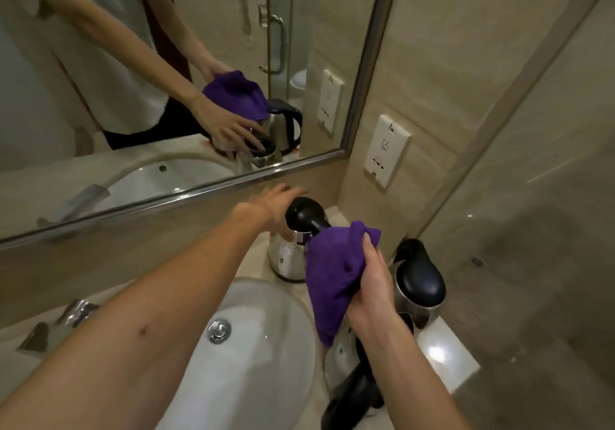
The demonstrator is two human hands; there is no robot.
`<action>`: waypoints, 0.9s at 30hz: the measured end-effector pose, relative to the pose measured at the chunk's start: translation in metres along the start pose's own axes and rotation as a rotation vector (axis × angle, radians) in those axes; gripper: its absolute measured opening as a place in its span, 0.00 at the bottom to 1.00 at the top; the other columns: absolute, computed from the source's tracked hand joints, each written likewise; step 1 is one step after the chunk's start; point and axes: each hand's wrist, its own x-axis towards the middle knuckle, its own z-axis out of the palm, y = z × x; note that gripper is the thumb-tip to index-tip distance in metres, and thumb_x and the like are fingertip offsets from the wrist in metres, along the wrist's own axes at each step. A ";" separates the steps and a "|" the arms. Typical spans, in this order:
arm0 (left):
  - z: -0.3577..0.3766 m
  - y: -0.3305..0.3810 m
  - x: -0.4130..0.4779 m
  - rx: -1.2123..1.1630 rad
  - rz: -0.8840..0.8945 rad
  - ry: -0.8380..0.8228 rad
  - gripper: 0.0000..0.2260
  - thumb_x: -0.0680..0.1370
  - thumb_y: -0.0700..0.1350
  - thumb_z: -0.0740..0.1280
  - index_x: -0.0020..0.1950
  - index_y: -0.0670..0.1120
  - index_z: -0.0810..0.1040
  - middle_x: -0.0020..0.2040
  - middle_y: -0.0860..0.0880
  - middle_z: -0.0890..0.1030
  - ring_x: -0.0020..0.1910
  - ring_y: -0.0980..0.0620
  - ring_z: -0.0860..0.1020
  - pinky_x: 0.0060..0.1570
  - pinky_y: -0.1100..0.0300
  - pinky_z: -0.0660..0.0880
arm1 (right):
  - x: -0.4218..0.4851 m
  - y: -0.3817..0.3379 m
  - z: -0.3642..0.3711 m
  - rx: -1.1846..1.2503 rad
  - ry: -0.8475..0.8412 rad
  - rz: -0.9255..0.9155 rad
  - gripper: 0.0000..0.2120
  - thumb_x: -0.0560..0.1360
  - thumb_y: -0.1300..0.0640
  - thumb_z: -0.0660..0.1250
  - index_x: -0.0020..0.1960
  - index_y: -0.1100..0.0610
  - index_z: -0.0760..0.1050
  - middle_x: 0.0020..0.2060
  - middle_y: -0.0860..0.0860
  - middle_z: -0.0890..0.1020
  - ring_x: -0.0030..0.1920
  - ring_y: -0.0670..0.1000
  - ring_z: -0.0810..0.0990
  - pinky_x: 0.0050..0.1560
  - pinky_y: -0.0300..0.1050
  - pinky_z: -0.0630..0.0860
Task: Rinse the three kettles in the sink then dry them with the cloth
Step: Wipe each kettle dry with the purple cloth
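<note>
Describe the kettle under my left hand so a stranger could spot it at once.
Find the white sink, then the counter to its right, where three steel kettles stand. The far kettle sits at the back by the mirror, with the left hand over its black lid. The right kettle and the near kettle stand closer to the person.

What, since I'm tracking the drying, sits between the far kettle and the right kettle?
The purple cloth, held by the right hand, hangs between them, head view.
</note>
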 end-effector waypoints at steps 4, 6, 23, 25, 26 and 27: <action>-0.005 -0.003 0.035 0.036 0.069 -0.146 0.52 0.59 0.57 0.81 0.76 0.66 0.55 0.78 0.51 0.58 0.76 0.42 0.60 0.70 0.36 0.63 | -0.006 0.031 -0.005 -0.028 0.138 -0.113 0.17 0.77 0.46 0.73 0.65 0.43 0.79 0.55 0.49 0.87 0.56 0.53 0.85 0.62 0.57 0.80; -0.005 -0.008 0.052 0.000 0.091 -0.217 0.56 0.50 0.62 0.79 0.73 0.69 0.56 0.75 0.53 0.65 0.73 0.44 0.65 0.68 0.39 0.67 | -0.007 0.048 -0.003 -0.029 0.177 -0.156 0.16 0.77 0.47 0.72 0.65 0.42 0.79 0.53 0.46 0.87 0.55 0.51 0.86 0.62 0.56 0.80; 0.023 -0.012 0.042 -0.126 0.054 0.043 0.49 0.59 0.64 0.81 0.76 0.55 0.65 0.69 0.47 0.73 0.68 0.42 0.71 0.64 0.46 0.72 | 0.044 0.135 0.035 -0.402 0.308 -0.558 0.28 0.80 0.51 0.69 0.78 0.44 0.65 0.73 0.45 0.73 0.67 0.42 0.74 0.67 0.41 0.74; 0.027 -0.011 0.041 -0.121 0.025 0.064 0.48 0.59 0.65 0.80 0.75 0.55 0.66 0.68 0.46 0.74 0.67 0.41 0.72 0.64 0.45 0.72 | 0.052 0.135 0.036 -0.470 0.327 -0.577 0.28 0.81 0.50 0.68 0.79 0.45 0.64 0.72 0.44 0.73 0.65 0.40 0.72 0.64 0.36 0.72; 0.029 -0.010 0.041 -0.112 0.006 0.072 0.47 0.59 0.66 0.79 0.75 0.55 0.66 0.67 0.46 0.74 0.66 0.41 0.73 0.63 0.46 0.72 | 0.055 0.133 0.036 -0.508 0.328 -0.584 0.28 0.81 0.50 0.67 0.79 0.45 0.63 0.70 0.42 0.73 0.63 0.39 0.71 0.61 0.31 0.70; 0.030 -0.010 0.041 -0.097 -0.011 0.083 0.46 0.59 0.67 0.78 0.74 0.55 0.67 0.66 0.46 0.75 0.65 0.41 0.73 0.62 0.47 0.73 | 0.058 0.131 0.037 -0.549 0.327 -0.585 0.28 0.82 0.50 0.66 0.80 0.45 0.63 0.69 0.42 0.73 0.62 0.39 0.70 0.58 0.26 0.67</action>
